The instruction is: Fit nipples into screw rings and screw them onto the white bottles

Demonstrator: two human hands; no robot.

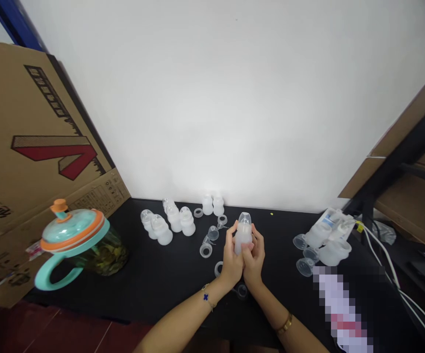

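Both my hands hold one small translucent white bottle [243,235] with a clear domed cap, upright above the black table [161,279]. My left hand [231,260] wraps its left side, fingers closed round it. My right hand [253,259] grips the right side and bottom. Under my hands lie clear rings [205,250] and small loose clear parts [241,291].
Several capped white bottles [171,221] stand at the back left, two more [212,204] near the wall. Bottles and clear caps [320,244] lie at the right by white cables [385,264]. A teal-handled glass jug [82,245] and a cardboard box [32,147] are at the left.
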